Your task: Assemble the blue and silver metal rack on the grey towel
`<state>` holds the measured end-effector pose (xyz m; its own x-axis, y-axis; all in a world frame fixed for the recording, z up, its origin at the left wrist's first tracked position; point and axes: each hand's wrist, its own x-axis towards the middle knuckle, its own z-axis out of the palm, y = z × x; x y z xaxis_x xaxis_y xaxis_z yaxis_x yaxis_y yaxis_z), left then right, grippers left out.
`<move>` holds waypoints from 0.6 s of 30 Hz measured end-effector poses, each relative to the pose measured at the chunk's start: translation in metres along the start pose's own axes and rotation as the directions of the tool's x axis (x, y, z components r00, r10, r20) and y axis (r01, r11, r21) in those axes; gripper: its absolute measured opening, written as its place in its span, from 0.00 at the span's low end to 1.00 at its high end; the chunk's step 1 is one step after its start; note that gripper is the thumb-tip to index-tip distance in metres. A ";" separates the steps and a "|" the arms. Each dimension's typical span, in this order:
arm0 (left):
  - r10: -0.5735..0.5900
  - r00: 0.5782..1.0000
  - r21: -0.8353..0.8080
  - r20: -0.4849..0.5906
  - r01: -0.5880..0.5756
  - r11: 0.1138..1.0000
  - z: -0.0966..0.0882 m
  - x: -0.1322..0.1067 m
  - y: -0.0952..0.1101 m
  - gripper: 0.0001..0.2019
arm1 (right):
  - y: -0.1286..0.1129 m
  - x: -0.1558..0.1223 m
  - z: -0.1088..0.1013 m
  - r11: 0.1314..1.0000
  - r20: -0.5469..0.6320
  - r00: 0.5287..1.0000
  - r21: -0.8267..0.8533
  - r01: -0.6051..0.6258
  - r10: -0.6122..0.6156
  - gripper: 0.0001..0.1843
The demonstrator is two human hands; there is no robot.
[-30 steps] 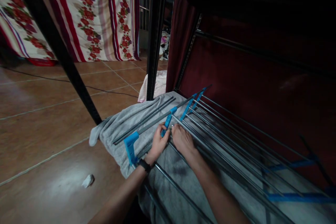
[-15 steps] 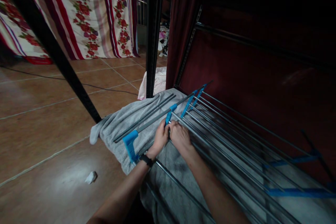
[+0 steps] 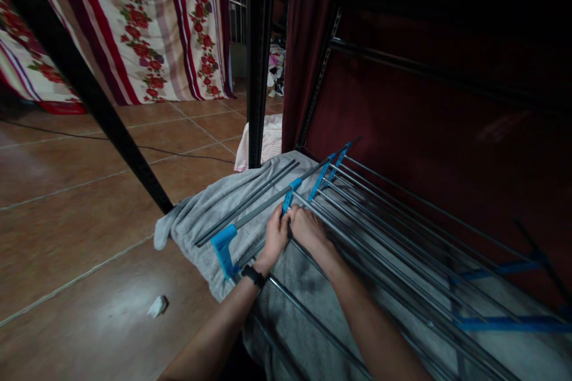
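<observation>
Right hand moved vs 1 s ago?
Yes, slightly. The right hand has closed leftward toward the blue clip on the rack and now touches the left hand.

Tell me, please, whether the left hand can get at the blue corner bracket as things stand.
Probably yes: the blue corner bracket sits uncovered close beside the left hand, nothing blocking it.

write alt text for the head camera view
A person's left hand and right hand meet at a blue clip on a metal drying rack lying over a grey towel. Brown floor tiles and a floral sheet show beyond, to the left.
</observation>
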<state>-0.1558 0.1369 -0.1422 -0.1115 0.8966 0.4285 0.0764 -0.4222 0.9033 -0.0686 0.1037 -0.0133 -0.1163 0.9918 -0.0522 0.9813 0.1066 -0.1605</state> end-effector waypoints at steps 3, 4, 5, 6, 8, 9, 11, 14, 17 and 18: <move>-0.002 1.000 0.014 -0.009 0.002 1.000 0.001 -0.001 0.000 0.19 | 0.001 0.003 -0.002 1.000 0.011 1.000 0.013 -0.008 0.008 0.21; -0.002 1.000 0.020 -0.006 0.002 1.000 0.001 -0.001 0.000 0.19 | 0.001 0.003 -0.001 1.000 0.006 1.000 0.015 -0.007 0.007 0.21; -0.002 1.000 0.025 -0.007 0.002 1.000 0.002 -0.001 0.001 0.19 | 0.001 0.004 -0.001 1.000 0.000 1.000 0.019 -0.006 0.006 0.21; -0.002 1.000 0.030 -0.010 0.002 1.000 0.002 0.000 0.001 0.19 | 0.001 0.005 0.001 1.000 -0.005 1.000 0.023 -0.005 0.005 0.21; -0.006 1.000 0.037 -0.010 0.006 0.999 0.002 0.001 0.001 0.19 | 0.001 0.006 0.005 1.000 -0.026 1.000 0.023 -0.005 0.006 0.21; -0.009 1.000 0.038 -0.005 0.009 0.999 0.001 0.002 0.000 0.19 | 0.000 0.006 0.007 1.000 -0.046 0.999 0.013 0.001 0.000 0.21; -0.013 1.000 0.041 0.015 0.012 0.999 -0.002 0.005 -0.002 0.19 | -0.001 0.006 0.011 0.999 -0.087 0.996 -0.017 0.029 -0.030 0.22; -0.002 1.000 0.063 0.019 0.001 0.998 -0.007 0.007 -0.006 0.18 | -0.003 0.003 0.013 0.997 -0.124 0.990 -0.038 0.063 -0.067 0.21; 0.067 0.998 0.125 -0.018 -0.064 0.990 -0.012 0.006 0.001 0.22 | -0.004 0.002 0.012 0.998 -0.144 0.988 -0.023 0.055 -0.058 0.17; 0.091 0.994 0.160 -0.056 -0.081 0.984 -0.013 0.004 0.008 0.23 | -0.003 0.002 0.012 0.998 -0.154 0.987 -0.018 0.052 -0.054 0.16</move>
<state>-0.1683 0.1350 -0.1332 -0.1591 0.8454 0.5099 0.2433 -0.4670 0.8501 -0.0740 0.1042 -0.0247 -0.1443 0.9835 0.1090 0.9764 0.1594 -0.1455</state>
